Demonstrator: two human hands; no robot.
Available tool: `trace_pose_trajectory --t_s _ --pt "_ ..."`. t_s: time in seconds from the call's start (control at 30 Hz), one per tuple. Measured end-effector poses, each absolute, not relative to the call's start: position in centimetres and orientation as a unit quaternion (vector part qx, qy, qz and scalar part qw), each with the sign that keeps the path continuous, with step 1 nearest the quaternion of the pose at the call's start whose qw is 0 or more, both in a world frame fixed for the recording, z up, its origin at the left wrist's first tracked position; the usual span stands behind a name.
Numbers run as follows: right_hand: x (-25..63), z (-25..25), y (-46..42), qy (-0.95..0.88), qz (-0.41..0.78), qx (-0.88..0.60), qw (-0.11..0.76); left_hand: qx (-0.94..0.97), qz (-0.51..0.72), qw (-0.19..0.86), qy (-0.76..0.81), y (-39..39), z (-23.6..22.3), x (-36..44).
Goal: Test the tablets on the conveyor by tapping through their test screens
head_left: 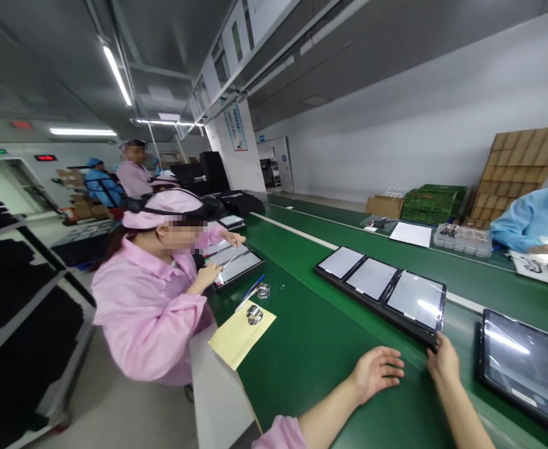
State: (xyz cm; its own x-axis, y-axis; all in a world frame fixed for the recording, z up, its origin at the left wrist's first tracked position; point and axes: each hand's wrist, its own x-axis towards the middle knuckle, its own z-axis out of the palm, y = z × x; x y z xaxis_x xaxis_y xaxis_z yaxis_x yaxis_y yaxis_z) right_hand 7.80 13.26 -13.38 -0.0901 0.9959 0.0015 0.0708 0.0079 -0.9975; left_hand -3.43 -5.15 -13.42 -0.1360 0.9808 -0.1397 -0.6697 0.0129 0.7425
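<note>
Left hand (pixel 376 374): open, fingers spread, low over green bench (pixel 311 355) | right hand (pixel 443 365): at near corner of row of three black-framed tablets (pixel 381 288), perhaps pinching edge, view poor | one more tablet (pixel 527 368): just beside right hand

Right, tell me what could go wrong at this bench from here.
The right hand is on the corner of a black-framed tablet, so bare fingers might smudge its screen or push it into the next tablet. The metal part resting on the yellow sheet could also slide off if the sheet is knocked.
</note>
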Motion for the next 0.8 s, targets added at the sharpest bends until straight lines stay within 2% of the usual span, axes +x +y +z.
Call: trace_pose_trajectory --t_s 0.13,0.27,0.33,0.43,0.57,0.7,0.8 --pt "10.4 -11.3 14.8 -0.397 0.641 -0.522 0.397 0.173 0.698 0.629 0.294 -4.5 -13.3 -3.8" --pt "12.2 -7.1 12.7 -0.213 0.817 -0.433 0.316 0.114 0.765 0.54 0.331 -4.0 -11.9 -5.1" --pt "12.1 -5.3 10.4 -0.166 0.867 -0.377 0.282 0.099 0.79 0.493 0.35 -4.1 -11.1 -6.5" --pt "11.3 -4.2 7.0 -0.161 0.875 -0.361 0.279 0.08 0.826 0.411 0.378 -4.5 -10.2 -9.8" --pt "10.2 -5.3 2.1 -0.151 0.882 -0.357 0.266 0.061 0.847 0.284 0.446 -5.0 -10.2 -14.6" --pt "10.7 -7.6 -5.1 -0.156 0.895 -0.356 0.218 0.088 0.821 0.175 0.536 -5.7 -11.0 -17.4" --pt "13.3 -9.3 -10.4 -0.228 0.906 -0.317 0.164 0.143 0.773 0.109 0.609 -6.6 -11.6 -18.5"
